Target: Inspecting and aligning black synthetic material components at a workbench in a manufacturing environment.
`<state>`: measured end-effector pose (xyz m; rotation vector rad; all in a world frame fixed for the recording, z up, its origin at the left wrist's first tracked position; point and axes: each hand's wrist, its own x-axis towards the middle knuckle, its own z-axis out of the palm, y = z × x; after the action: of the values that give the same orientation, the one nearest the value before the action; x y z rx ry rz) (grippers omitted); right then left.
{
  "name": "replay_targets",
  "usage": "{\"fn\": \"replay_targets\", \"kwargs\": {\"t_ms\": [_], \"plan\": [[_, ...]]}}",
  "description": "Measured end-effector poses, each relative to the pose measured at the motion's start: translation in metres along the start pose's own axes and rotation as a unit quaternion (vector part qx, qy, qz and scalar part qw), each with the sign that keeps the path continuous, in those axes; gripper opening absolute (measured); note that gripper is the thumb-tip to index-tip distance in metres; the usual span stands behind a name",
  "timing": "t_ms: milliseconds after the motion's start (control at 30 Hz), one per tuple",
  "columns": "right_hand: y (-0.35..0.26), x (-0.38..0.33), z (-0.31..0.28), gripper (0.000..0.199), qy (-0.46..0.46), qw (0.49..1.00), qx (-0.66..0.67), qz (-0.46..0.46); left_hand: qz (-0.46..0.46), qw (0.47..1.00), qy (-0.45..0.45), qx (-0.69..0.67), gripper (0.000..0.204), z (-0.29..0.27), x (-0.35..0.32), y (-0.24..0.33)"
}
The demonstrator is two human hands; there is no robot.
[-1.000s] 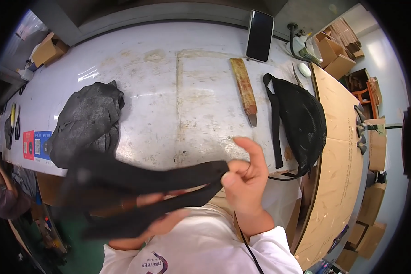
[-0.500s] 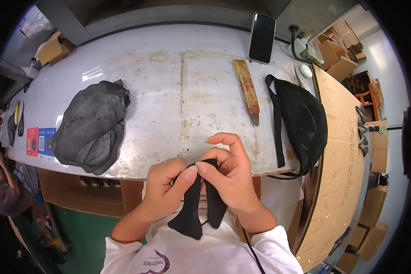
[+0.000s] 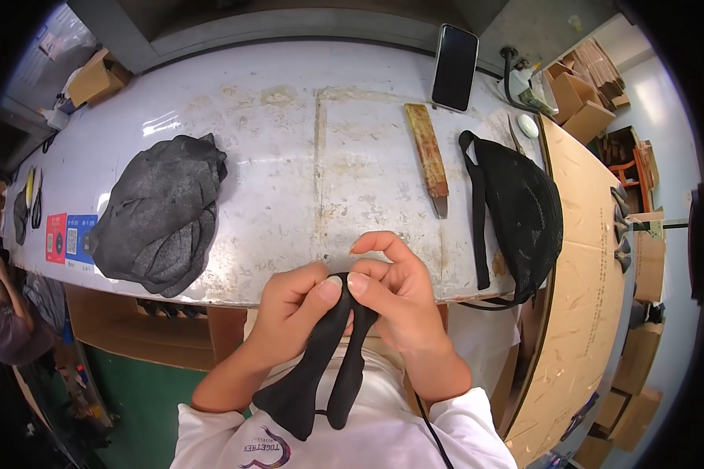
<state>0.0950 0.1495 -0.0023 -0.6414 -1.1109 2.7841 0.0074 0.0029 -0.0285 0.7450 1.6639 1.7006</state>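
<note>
Both forearms come up from the near edge, bare below white sleeves, and meet close to the chest. The left hand (image 3: 293,301) curls inward, thumb pressed forward. The right hand (image 3: 395,301) pinches with thumb and fingertips, index finger arched above, knuckles touching the left's.

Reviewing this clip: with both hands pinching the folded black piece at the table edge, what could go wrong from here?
1. The black fabric piece is held only at its folded top by the left hand and right hand; its ends hang free over the lap, so it might slip or unfold.
2. The hands work off the table edge, so a dropped piece would likely fall to the floor.
</note>
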Motion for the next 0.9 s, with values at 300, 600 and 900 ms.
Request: {"fn": "replay_targets", "kwargs": {"t_ms": [300,600,900], "plan": [[0.018,0.003,-0.008,0.026,0.06,0.96,-0.192,-0.197,-0.167,0.953,-0.014,-0.253,0.022,0.002,0.003,0.015],[0.001,-0.01,-0.006,0.026,-0.021,0.879,-0.43,-0.205,-0.147,0.971,-0.003,-0.189,0.016,-0.001,0.003,0.006],[0.012,-0.006,-0.002,0.032,-0.013,0.999,-0.034,-0.026,-0.163,0.95,-0.038,-0.262,0.019,0.0,0.004,0.021]]}}
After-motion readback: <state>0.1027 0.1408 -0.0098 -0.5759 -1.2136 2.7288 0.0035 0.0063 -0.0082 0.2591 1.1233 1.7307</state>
